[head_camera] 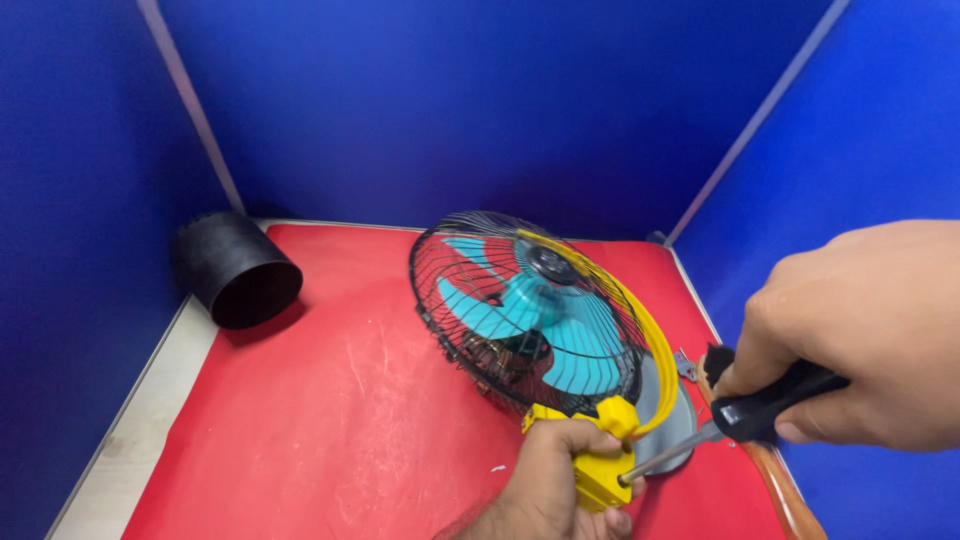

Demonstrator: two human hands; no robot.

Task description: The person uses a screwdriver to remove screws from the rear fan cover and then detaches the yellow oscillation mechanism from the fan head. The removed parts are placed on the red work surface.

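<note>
A small table fan (530,315) with a black wire cage, teal blades and a yellow bracket lies tilted on a red mat (330,400). My left hand (548,485) grips the fan's yellow base block (600,470) at the bottom middle. My right hand (865,335) comes in from the right, closed on the black handle of a screwdriver (735,420). The screwdriver's metal shaft points left and its tip touches the yellow base block.
A black cylinder (238,270) lies on its side at the back left, its mouth facing me. A grey round plate (675,420) sits behind the fan base, with a wooden-handled tool (775,480) beside it. Blue walls enclose the table on three sides.
</note>
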